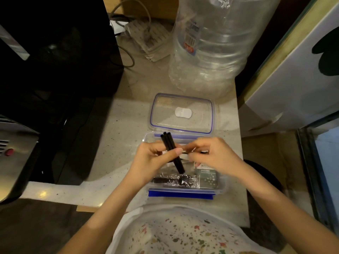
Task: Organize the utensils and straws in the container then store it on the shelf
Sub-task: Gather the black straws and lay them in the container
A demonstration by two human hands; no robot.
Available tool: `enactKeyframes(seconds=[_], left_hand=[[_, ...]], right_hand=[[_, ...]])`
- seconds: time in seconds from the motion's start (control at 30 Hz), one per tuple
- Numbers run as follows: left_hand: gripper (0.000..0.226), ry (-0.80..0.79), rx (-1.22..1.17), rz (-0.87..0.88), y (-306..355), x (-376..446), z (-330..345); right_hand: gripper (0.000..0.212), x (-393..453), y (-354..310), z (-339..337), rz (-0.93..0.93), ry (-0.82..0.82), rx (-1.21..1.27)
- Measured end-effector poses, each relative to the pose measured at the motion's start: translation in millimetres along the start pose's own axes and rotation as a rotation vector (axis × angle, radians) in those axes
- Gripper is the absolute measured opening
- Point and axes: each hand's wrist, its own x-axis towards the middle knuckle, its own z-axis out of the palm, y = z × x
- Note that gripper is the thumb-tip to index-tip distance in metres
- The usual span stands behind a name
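Observation:
A clear plastic container (222,186) with blue clips sits on the speckled counter in front of me. My left hand (154,160) holds three black straws (168,143) upright and slightly tilted over it. My right hand (212,154) pinches a thin light-coloured item (190,150) next to the straws; I cannot tell what it is. Inside the container lie a wrapped black utensil (176,180) and a small grey-green packet (208,173). The clear lid (181,112), blue-rimmed with a white patch, lies flat just behind the container.
A large clear water bottle (211,44) stands behind the lid. A power strip with cables (145,35) lies at the back. A dark appliance (55,70) fills the left side, a metal one (14,158) below it. A white panel (293,79) rises on the right.

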Motion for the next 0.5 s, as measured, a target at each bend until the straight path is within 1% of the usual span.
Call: enactKeyframes(seconds=[0.07,0.1,0.23,0.27,0.37,0.43,0.5], left_hand=[[0.027,0.032,-0.015,-0.026,-2,-1,-11],[0.026,0.047,-0.009,-0.027,-3,-3,-17],[0.018,0.067,0.073,-0.011,-9,-16,-29],[0.017,0.076,0.085,-0.012,-11,-19,-31],[0.017,0.102,0.082,-0.016,-15,-25,-35],[0.017,0.116,0.079,-0.019,-16,-26,-37],[0.015,0.115,0.067,-0.025,-17,-26,-37]], right_hand=[[0.018,7,5,-2,-0.012,0.065,-0.196],[0.018,9,6,1,-0.044,0.061,-0.315],[0.025,14,7,22,-0.152,-0.071,-0.764],[0.023,15,7,24,-0.170,-0.090,-0.821],[0.025,19,5,22,-0.187,-0.077,-0.831],[0.024,22,5,17,-0.187,-0.030,-0.844],[0.020,24,3,16,-0.199,0.012,-0.912]])
